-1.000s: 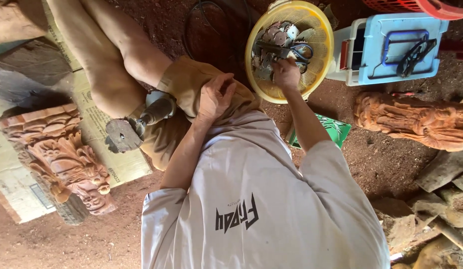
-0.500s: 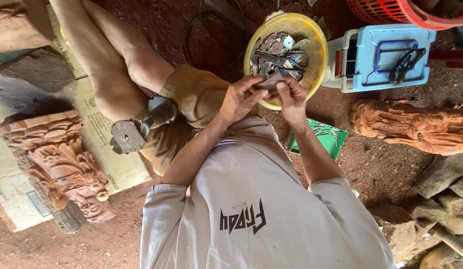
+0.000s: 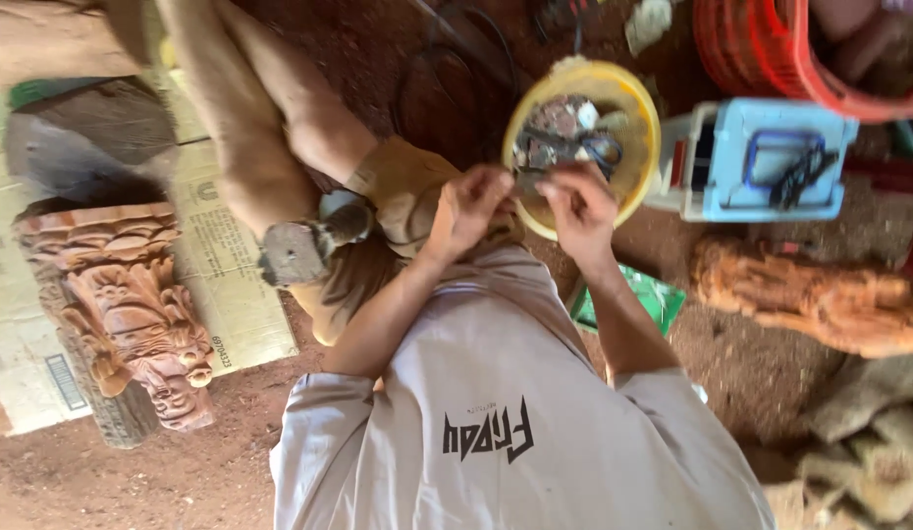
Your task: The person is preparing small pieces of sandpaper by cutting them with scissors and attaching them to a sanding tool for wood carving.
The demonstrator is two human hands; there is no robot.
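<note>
**Both hands working a small part over the yellow bowl**

Left hand (image 3: 468, 208) and right hand (image 3: 580, 204) meet at the near rim of the yellow bowl (image 3: 641, 137), which sits on the dirt floor. Each grip pinches a small dark part (image 3: 528, 183), too small to identify. Angle grinder (image 3: 301, 247) rests on the lap, untouched. Looks like the part is being sorted or fitted. The next move calls for a firm pinch and keeping the part over the bowl.
</note>
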